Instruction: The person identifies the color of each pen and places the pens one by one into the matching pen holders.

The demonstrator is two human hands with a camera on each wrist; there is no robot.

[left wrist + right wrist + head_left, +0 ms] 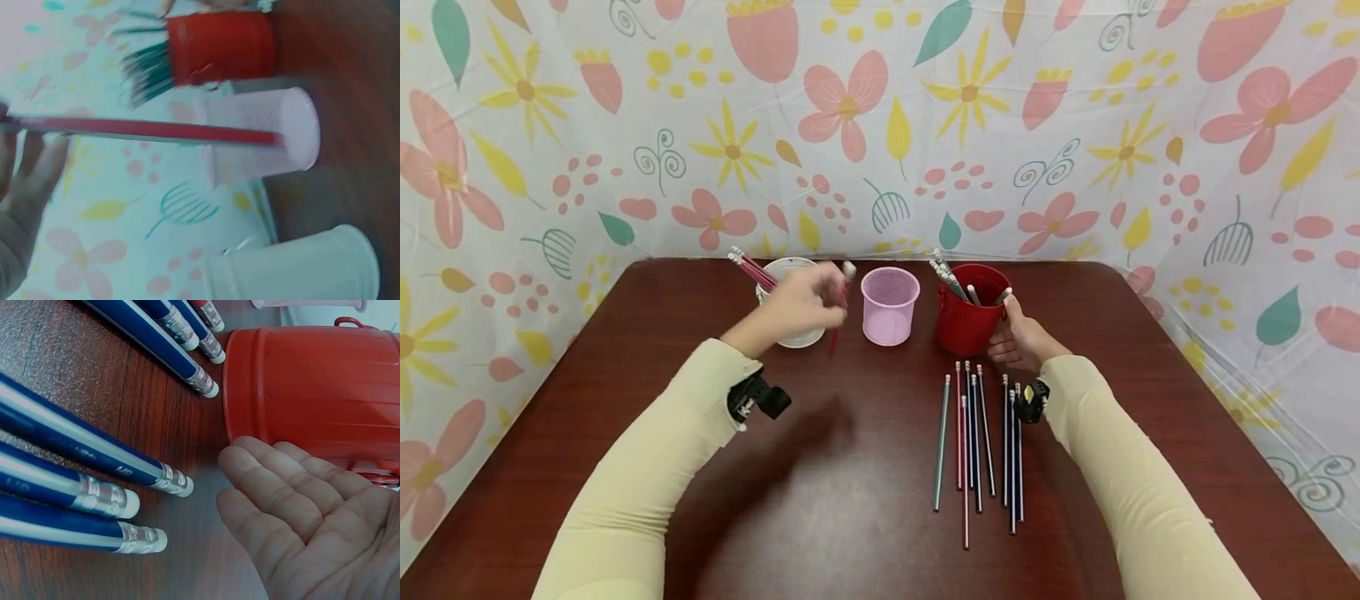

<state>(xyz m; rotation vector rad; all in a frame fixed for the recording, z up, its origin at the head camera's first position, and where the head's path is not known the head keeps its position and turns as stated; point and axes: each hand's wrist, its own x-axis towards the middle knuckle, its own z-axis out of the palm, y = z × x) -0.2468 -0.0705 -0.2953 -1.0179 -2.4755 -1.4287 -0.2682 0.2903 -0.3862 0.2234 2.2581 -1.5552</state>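
My left hand [805, 298] grips a red pencil [169, 130] near its eraser end, and the pencil hangs down in the head view. It is between the white bucket [802, 339] and a pink mesh cup [888, 321]. Several red pencils [752, 270] lean out of the white bucket, which the left hand partly hides. My right hand [1026, 340] rests beside the red bucket [966, 325], its fingers [269, 481] extended along the side and its thumb up at the rim. Green pencils [150, 72] stand in the red bucket.
Loose pencils lie in front of the red bucket: a green pencil [942, 442], red ones [966, 500] and several dark blue ones [1012, 467]. Behind the dark brown table [850, 517] hangs a flower-patterned cloth [880, 150].
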